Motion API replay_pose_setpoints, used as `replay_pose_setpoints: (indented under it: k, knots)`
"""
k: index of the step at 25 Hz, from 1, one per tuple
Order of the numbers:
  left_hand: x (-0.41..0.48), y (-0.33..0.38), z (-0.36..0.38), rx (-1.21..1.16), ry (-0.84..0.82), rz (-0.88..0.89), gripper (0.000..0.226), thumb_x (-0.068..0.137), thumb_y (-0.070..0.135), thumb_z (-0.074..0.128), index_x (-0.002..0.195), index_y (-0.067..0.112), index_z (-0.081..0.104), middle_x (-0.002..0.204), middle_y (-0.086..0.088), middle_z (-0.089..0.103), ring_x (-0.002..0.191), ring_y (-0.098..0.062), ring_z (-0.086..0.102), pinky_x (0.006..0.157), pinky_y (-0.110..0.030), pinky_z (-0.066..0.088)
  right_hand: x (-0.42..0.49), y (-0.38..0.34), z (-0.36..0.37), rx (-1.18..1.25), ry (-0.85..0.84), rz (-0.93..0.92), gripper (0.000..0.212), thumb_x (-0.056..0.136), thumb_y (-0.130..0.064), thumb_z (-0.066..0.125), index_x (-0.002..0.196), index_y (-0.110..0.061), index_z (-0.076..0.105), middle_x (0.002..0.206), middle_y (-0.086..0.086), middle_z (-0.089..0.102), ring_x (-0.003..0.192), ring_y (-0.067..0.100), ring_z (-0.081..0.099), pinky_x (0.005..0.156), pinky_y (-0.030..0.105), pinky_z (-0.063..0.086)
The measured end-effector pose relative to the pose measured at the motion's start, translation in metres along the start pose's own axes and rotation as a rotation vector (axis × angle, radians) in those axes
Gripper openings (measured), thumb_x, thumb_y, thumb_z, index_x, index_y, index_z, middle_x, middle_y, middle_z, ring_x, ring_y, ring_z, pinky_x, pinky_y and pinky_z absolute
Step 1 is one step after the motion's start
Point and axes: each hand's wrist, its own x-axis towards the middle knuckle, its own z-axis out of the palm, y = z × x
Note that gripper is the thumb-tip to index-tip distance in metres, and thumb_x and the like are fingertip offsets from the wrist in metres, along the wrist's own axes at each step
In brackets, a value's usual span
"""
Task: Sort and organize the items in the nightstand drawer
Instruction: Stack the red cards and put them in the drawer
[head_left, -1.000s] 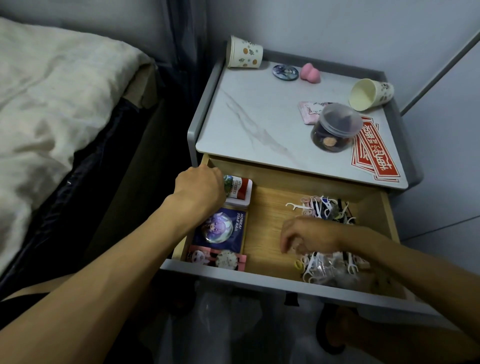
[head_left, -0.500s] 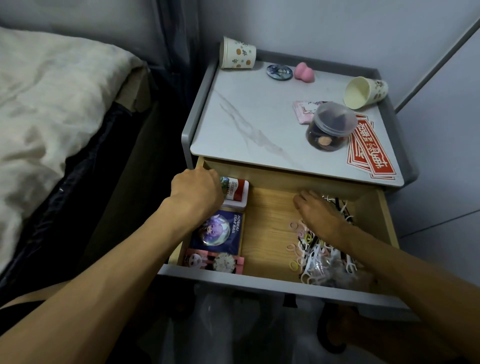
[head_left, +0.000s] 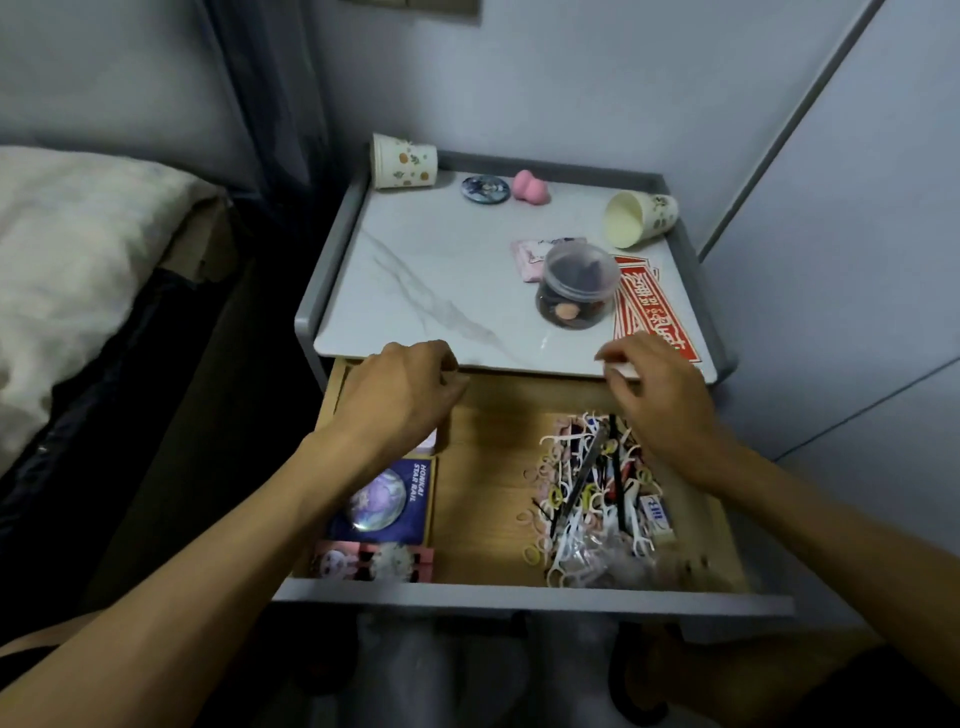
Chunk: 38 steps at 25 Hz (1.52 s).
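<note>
Drawer (head_left: 483, 467) open; right hand (head_left: 660, 400) pinches white piece (head_left: 621, 369)

The nightstand (head_left: 415, 291) has a pale marbled top with a grey raised rim. Along the back lie a paper cup (head_left: 404, 161) on its side, a round badge (head_left: 485, 188) and a pink sponge (head_left: 531, 187). A second cup (head_left: 641, 218) lies tipped at the right. A clear jar (head_left: 576, 288) stands between a pink packet (head_left: 527, 257) and red envelopes (head_left: 649, 312).

The drawer (head_left: 488, 467) below stands open. A blue card (head_left: 384, 499) and a pink card (head_left: 371, 561) lie at its left. At its right is a tangle of floss picks (head_left: 571, 535), small hair ties (head_left: 535, 553) and tweezers (head_left: 584, 480).
</note>
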Motion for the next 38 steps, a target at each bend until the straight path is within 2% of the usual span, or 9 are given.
replay_pose_setpoints:
  k: [5,11,16,18,20,24,30,33,38]
  knots:
    - [0.016,0.040,0.000,-0.315,-0.023,0.229,0.052,0.091,0.035,0.064,0.139,0.029,0.045,0.136,-0.004,0.055,0.113,-0.020,0.059,0.092,-0.033,0.048,0.049,0.046,-0.001,-0.116,-0.218,0.414,0.078,0.092,-0.053,0.057,0.154,-0.027,0.017,0.160,0.011,0.017,0.146,0.034,0.017,0.117,0.048,0.019]
    - [0.090,0.095,0.026,0.260,0.091,0.525,0.062,0.095,0.045,0.054,0.150,0.036,0.029,0.161,-0.010,0.014,0.146,-0.033,0.018,0.116,-0.045,0.027,0.077,0.072,0.020,-0.229,-0.394,0.331,0.064,0.098,-0.063,0.030,0.153,-0.042,0.008,0.165,0.005,-0.002,0.150,0.037,-0.007,0.119,0.053,-0.001]
    - [0.072,0.090,0.037,0.099,0.214,0.561,0.048,0.090,0.028,0.063,0.136,0.023,0.052,0.151,-0.010,0.039,0.139,-0.030,0.034,0.110,-0.042,0.038,0.033,0.048,0.001,-0.226,-0.385,0.273,0.065,0.098,-0.061,0.033,0.154,-0.038,0.009,0.165,0.006,0.000,0.151,0.033,-0.004,0.121,0.050,0.004]
    - [0.046,0.085,0.039,-0.126,0.231,0.436,0.032,0.089,0.023,0.064,0.121,0.021,0.063,0.133,-0.003,0.057,0.124,-0.022,0.049,0.096,-0.030,0.044,0.011,0.031,-0.002,-0.234,-0.444,0.266,0.083,0.089,-0.071,0.040,0.154,-0.037,0.003,0.164,0.007,-0.007,0.150,0.035,-0.009,0.119,0.053,0.001]
    - [0.022,0.082,0.044,-0.497,0.008,0.143,0.015,0.090,0.020,0.064,0.104,0.020,0.068,0.110,0.003,0.066,0.103,-0.017,0.061,0.080,-0.022,0.045,-0.005,0.019,-0.005,-0.294,-0.500,0.232,0.101,0.080,-0.076,0.051,0.155,-0.033,-0.002,0.164,0.010,-0.009,0.149,0.038,-0.011,0.119,0.053,0.001]
    - [0.009,0.080,0.055,-1.277,-0.475,-0.391,0.026,0.092,0.031,0.063,0.107,0.009,0.068,0.111,-0.017,0.071,0.104,-0.032,0.067,0.093,-0.041,0.054,-0.021,0.003,-0.016,-0.360,-0.450,0.167,0.087,0.091,-0.032,0.065,0.156,-0.029,0.007,0.163,0.014,0.007,0.149,0.041,0.007,0.120,0.055,0.018]
    - [0.000,0.095,0.055,-1.800,-0.808,-0.362,0.053,0.100,0.045,0.043,0.137,0.007,0.054,0.130,-0.018,0.061,0.117,-0.033,0.061,0.092,-0.044,0.053,-0.041,-0.060,-0.026,-0.145,-0.445,0.068,0.079,0.095,-0.012,0.054,0.156,-0.029,0.006,0.164,0.002,0.006,0.151,0.024,0.007,0.122,0.047,0.019]
    - [-0.004,0.090,0.049,-1.926,-0.762,-0.422,0.052,0.100,0.035,0.044,0.141,0.003,0.048,0.139,-0.019,0.054,0.130,-0.033,0.050,0.103,-0.047,0.044,-0.036,-0.070,-0.023,-0.116,-0.415,0.019,0.078,0.095,-0.025,0.057,0.155,-0.028,0.007,0.162,0.000,0.017,0.149,0.019,0.014,0.123,0.040,0.015]
    - [-0.003,0.088,0.055,-1.869,-0.659,-0.566,0.047,0.097,0.036,0.054,0.131,0.004,0.059,0.126,-0.018,0.064,0.114,-0.032,0.063,0.099,-0.046,0.049,-0.031,-0.061,-0.022,0.184,-0.460,0.121,0.093,0.082,-0.052,0.068,0.151,-0.038,0.008,0.154,-0.011,0.030,0.140,0.008,0.030,0.118,0.042,0.030]
